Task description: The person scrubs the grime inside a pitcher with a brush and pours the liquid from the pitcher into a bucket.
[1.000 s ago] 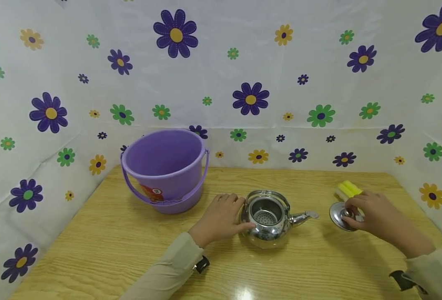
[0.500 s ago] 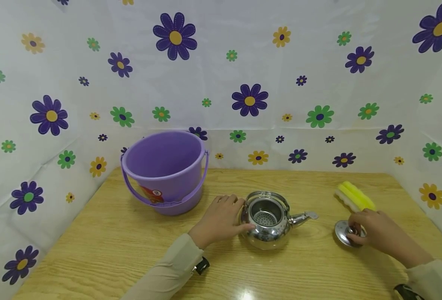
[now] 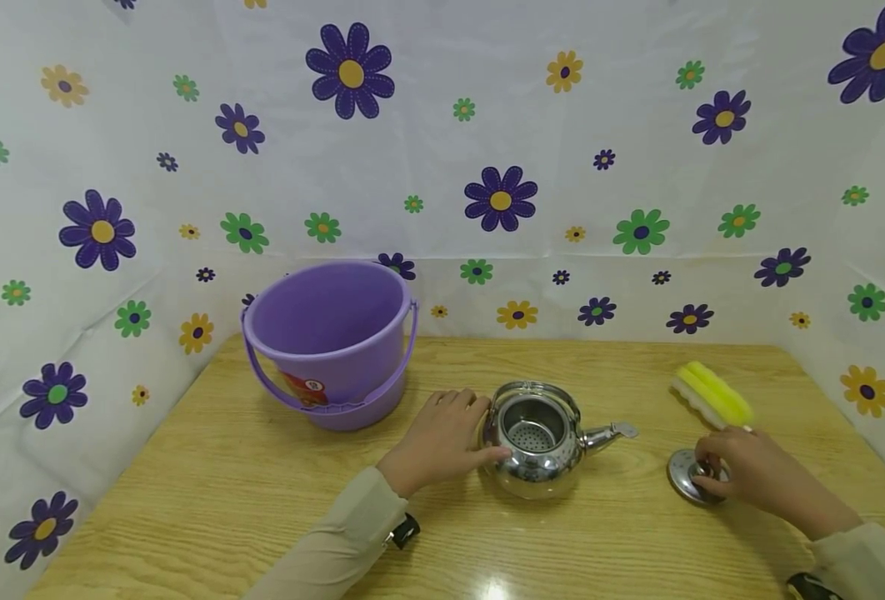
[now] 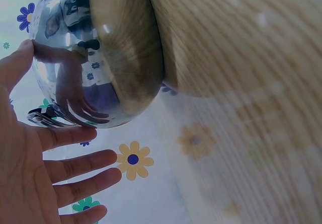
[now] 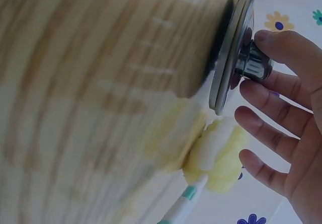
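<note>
A shiny steel teapot [image 3: 538,468] stands lidless on the table, a perforated strainer [image 3: 530,435] visible inside its mouth and its spout pointing right. My left hand [image 3: 442,437] rests against its left side; in the left wrist view the fingers are straight, with thumb and index finger at the round body [image 4: 126,48]. To the right, my right hand [image 3: 765,475] pinches the knob of the steel lid [image 3: 682,477] between thumb and fingers. The lid sits knob up, its rim right at the tabletop. In the right wrist view, the other fingers extend past the knob [image 5: 255,63].
Behind my right hand lies a yellow sponge brush [image 3: 712,393], its white and green handle [image 5: 183,204] showing in the right wrist view. A purple bucket [image 3: 352,375] stands at the back left of the wooden table [image 3: 262,500]. Flower-printed sheeting [image 3: 427,150] encloses the back and sides.
My right hand has lowered the lid toward the table and nearer to me, from tilted to about flat, uncovering more of the sponge brush. The left hand and teapot have stayed in place.
</note>
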Demonstrator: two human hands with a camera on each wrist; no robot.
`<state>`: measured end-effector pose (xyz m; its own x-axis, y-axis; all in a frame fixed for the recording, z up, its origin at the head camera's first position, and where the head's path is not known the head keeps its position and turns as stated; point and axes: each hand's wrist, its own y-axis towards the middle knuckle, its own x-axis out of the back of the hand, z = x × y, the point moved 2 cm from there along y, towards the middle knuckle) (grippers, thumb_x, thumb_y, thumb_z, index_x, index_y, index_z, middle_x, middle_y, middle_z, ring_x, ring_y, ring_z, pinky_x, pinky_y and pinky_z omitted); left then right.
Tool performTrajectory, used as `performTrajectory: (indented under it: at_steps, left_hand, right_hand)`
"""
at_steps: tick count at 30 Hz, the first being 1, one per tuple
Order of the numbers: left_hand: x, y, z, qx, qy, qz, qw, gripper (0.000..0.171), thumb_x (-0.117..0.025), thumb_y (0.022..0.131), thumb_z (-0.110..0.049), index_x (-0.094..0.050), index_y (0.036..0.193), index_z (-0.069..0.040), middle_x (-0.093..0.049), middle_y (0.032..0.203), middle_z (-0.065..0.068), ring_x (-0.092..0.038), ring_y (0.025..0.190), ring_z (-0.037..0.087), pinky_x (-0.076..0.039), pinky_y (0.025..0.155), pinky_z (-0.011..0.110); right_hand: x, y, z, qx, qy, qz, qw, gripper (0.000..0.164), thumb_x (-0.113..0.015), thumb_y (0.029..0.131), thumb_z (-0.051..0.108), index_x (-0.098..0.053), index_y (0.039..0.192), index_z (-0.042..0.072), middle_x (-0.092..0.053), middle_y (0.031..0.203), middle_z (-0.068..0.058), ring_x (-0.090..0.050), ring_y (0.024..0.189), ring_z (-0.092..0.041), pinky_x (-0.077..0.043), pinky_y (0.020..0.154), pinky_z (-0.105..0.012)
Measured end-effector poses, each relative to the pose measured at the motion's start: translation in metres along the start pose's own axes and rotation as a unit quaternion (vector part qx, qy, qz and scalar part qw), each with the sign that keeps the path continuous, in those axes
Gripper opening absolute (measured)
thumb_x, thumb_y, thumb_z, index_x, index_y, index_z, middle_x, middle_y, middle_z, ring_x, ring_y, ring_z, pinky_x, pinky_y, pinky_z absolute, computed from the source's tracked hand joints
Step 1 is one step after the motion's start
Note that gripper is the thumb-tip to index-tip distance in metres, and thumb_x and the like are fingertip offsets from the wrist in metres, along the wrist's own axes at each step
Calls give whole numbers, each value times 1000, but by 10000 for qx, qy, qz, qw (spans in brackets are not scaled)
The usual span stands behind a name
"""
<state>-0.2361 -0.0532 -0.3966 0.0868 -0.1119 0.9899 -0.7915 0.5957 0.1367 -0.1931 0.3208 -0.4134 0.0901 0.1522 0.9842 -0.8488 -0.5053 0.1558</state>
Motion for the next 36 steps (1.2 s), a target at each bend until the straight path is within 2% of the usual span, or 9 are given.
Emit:
performTrajectory:
  at_steps: [6, 17, 20, 24, 29, 32, 34, 36]
  left_hand:
    - [-1, 0, 1, -16, -1, 7, 10000, 74, -41, 84, -73, -49, 128, -14, -58, 118, 7, -56, 110, 24, -40, 101, 43]
    - [0, 0, 1, 22, -66, 21, 10000, 74, -42, 84, -73, -49, 128, -14, -57, 118, 7, -56, 111, 25, -40, 101, 44]
    - [-1, 0, 1, 34, -51, 19, 10000, 74, -41, 83, -73, -49, 128, -14, -57, 119, 7, -56, 112, 25, -40, 102, 44]
    - [-2, 0, 2, 36, -44, 6, 10000, 75, -41, 83, -73, -49, 129, -14, -57, 119, 6, -56, 112, 25, -40, 102, 44]
    - [-3, 0, 2, 22, -19, -10, 10000, 75, -40, 84, -73, -49, 128, -14, -57, 118, 6, -56, 111, 25, -40, 102, 43]
    - [-3, 0, 2, 14, -23, -23, 10000, 75, -40, 84, -73, -49, 128, -14, -57, 117, 6, -56, 111, 24, -41, 101, 43]
    - [-4, 0, 2, 7, -20, -31, 10000, 75, -40, 84, -73, -49, 129, -14, -57, 117, 6, -56, 111, 24, -41, 101, 43]
    - [-4, 0, 2, 4, -26, -31, 10000, 75, -39, 84, -74, -49, 129, -15, -57, 118, 6, -56, 111, 25, -41, 101, 44]
  right_hand:
    - [-5, 0, -1, -169, 86, 164, 9997, 19, -80, 71, 27, -62, 74, 22, -48, 66, 19, -37, 61, 6, -33, 57, -24]
    - [-1, -1, 1, -239, 10, 93, 9997, 22, -80, 71, 29, -63, 80, 20, -51, 69, 15, -38, 60, 4, -33, 53, -21]
    - [5, 0, 4, -204, -154, -127, 9996, 27, -81, 68, 29, -64, 84, 17, -55, 74, 9, -40, 59, 2, -36, 52, -22]
    - [16, 5, 13, 92, -459, -603, 9971, 36, -83, 64, 28, -66, 92, 13, -60, 84, 2, -43, 59, 0, -37, 51, -23]
    - [32, 13, 34, 489, -788, -1065, 9900, 47, -85, 61, 26, -65, 101, 11, -62, 92, -2, -56, 72, -12, -44, 58, -34]
    - [41, 19, 47, 798, -864, -1364, 9837, 47, -77, 74, 42, -65, 105, 10, -62, 96, -5, -59, 80, -19, -47, 62, -40]
    - [47, 24, 56, 950, -864, -1519, 9800, 53, -58, 84, 58, -64, 107, 11, -62, 97, -5, -60, 82, -20, -49, 64, -42]
    - [51, 29, 64, 1107, -828, -1631, 9769, 62, -34, 89, 61, -65, 108, 11, -62, 98, -6, -59, 84, -20, -49, 65, -43]
